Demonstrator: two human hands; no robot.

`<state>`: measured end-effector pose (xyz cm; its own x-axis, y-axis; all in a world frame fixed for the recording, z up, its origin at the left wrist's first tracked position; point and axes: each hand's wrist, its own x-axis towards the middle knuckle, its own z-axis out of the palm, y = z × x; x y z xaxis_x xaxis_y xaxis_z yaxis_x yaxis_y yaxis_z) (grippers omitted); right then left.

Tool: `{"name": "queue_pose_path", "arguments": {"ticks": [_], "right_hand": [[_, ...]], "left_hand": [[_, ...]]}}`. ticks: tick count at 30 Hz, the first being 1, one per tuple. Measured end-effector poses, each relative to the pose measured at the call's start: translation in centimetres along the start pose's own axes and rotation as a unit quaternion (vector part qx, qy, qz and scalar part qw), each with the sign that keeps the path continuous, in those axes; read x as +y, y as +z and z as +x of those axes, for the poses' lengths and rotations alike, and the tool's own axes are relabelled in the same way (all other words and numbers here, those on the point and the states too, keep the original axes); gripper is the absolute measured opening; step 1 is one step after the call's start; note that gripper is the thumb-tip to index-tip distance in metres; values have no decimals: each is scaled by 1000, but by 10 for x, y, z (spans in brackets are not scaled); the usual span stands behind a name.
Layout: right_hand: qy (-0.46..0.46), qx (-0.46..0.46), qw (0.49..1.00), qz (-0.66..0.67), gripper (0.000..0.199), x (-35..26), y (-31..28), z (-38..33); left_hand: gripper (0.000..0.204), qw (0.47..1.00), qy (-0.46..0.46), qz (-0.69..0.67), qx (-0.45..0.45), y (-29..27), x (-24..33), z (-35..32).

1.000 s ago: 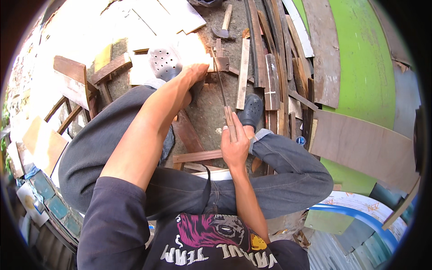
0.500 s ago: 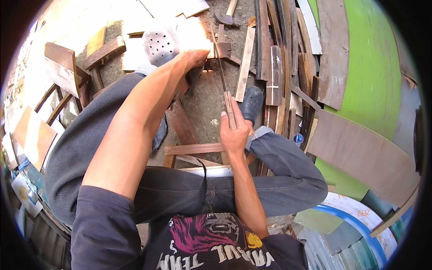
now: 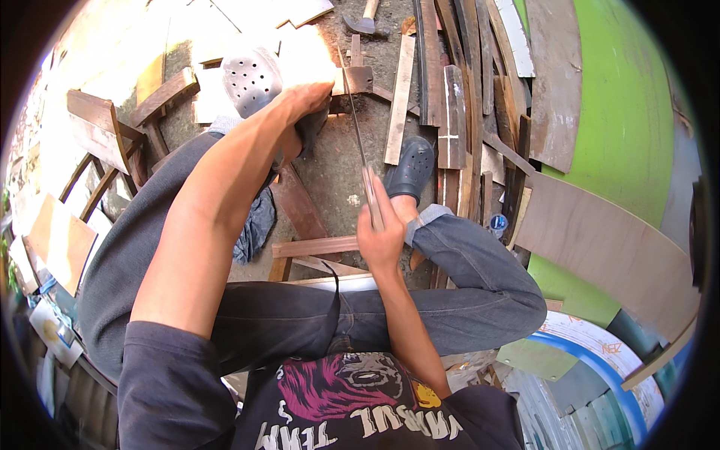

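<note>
My right hand (image 3: 381, 238) is wrapped round the wooden handle of a handsaw (image 3: 355, 127), index finger stretched along the grip. Its thin blade, seen nearly edge-on, runs away from me and crosses a short block of brown wood (image 3: 359, 79). On the block's left side, my left hand (image 3: 313, 96) presses or grips the wood beside the blade. Bright sunlight washes out part of that hand, and its fingertips are hard to make out. My left foot, in a grey clog (image 3: 251, 81), is beside the left hand; the other clog (image 3: 413, 166) stands to the right of the saw.
A hammer (image 3: 363, 24) lies beyond the block. Long boards (image 3: 469, 97) are stacked along the right, next to a green panel (image 3: 622, 97). A pale wood strip (image 3: 400, 101) lies near the right clog. Wooden pieces (image 3: 97, 120) stand at left; a small wooden frame (image 3: 315, 247) is before me.
My right hand has drawn the handsaw back toward me, its blade still across the block. The left hand keeps its place on the wood. The whole view has shifted slightly.
</note>
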<state>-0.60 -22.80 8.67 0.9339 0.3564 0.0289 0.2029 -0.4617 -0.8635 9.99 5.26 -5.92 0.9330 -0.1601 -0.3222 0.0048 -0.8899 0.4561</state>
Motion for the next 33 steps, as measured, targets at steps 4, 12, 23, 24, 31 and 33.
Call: {"name": "queue_pose_path", "arguments": {"ticks": [4, 12, 23, 24, 31, 33], "right_hand": [[76, -28, 996, 37, 53, 1, 4, 0], [49, -21, 998, 24, 53, 10, 17, 15], [112, -18, 993, 35, 53, 11, 33, 40], [63, -10, 998, 17, 53, 12, 25, 12], [87, -11, 996, 1, 56, 26, 45, 60], [114, -19, 993, -4, 56, 24, 42, 62]], "left_hand": [[11, 999, -8, 40, 5, -4, 12, 2], [10, 990, 50, 119, 59, -5, 9, -4], [12, 1000, -12, -8, 4, -10, 6, 2], [13, 999, -7, -33, 22, -6, 5, -4], [13, 1000, 0, 19, 6, -11, 19, 8], [13, 1000, -17, 25, 7, -21, 27, 7]]}}
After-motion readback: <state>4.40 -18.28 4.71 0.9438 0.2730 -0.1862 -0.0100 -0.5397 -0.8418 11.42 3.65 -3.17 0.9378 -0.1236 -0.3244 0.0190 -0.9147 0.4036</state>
